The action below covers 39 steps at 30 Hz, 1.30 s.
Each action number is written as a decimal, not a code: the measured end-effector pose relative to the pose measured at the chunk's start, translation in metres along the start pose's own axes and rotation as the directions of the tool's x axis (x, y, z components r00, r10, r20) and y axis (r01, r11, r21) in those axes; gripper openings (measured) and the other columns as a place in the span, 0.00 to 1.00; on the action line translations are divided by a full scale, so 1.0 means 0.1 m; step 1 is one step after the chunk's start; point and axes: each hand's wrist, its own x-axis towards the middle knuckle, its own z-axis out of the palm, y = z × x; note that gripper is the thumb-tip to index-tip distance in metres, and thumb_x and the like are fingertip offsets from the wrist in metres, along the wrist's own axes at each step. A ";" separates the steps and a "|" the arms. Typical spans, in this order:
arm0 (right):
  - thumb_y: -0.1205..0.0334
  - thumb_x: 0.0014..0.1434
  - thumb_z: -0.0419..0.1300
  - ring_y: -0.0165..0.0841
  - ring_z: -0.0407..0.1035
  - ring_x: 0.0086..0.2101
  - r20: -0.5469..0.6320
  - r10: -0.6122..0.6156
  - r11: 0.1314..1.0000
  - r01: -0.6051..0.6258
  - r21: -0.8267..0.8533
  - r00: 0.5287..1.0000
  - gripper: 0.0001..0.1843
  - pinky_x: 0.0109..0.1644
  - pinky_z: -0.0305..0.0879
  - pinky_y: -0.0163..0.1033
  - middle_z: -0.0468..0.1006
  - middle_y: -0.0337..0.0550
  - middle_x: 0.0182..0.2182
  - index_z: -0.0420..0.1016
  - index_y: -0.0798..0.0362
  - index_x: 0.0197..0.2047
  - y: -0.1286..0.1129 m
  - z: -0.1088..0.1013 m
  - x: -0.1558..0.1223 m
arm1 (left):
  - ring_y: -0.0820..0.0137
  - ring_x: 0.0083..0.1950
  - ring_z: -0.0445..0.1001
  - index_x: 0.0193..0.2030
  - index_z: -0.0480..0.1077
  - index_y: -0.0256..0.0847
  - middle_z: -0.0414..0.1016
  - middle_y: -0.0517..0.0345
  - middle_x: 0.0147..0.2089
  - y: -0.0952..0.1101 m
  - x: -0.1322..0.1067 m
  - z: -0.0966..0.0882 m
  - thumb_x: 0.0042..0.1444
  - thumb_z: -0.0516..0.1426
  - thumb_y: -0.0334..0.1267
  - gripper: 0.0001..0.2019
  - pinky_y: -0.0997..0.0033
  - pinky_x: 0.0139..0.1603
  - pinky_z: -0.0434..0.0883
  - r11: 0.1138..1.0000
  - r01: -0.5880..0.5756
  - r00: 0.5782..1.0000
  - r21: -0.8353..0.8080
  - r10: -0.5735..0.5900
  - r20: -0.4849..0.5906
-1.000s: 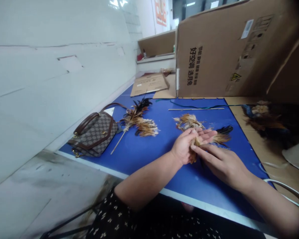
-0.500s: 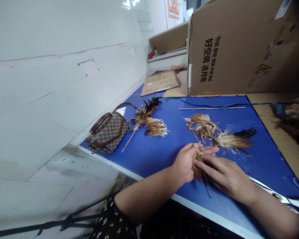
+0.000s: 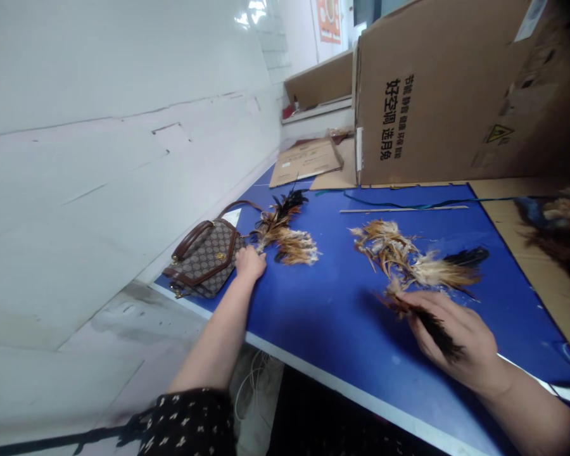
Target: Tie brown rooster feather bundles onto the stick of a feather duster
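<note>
Right hand (image 3: 472,342), 4 o'clock, pinching one feather bunch (image 3: 434,328), left hand (image 3: 250,263), 8 o'clock, grip unclear, between one feather cluster (image 3: 272,223) and one handbag (image 3: 206,259)

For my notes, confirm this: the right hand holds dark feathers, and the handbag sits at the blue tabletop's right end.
One error: the head view shows the handbag at the left end of the blue tabletop. The right hand does hold dark feathers.

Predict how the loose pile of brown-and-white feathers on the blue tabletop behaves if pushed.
The loose pile of brown-and-white feathers is probably very light, being thin plumes. It likely scatters rather than sliding as one: no binding shows, and its feathers point different ways. Its wispy edges should bend easily.
</note>
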 end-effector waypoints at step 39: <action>0.50 0.70 0.58 0.28 0.61 0.17 -0.225 0.533 0.845 -0.525 0.100 0.815 0.25 0.22 0.57 0.35 0.69 0.39 0.15 0.66 0.51 0.22 -0.03 -0.08 0.13 | 0.81 0.23 0.59 0.37 0.66 0.36 0.70 0.59 0.30 2.00 -2.35 0.20 0.56 0.67 0.56 0.24 0.77 0.24 0.52 0.119 0.630 0.439 -0.768 0.761 0.478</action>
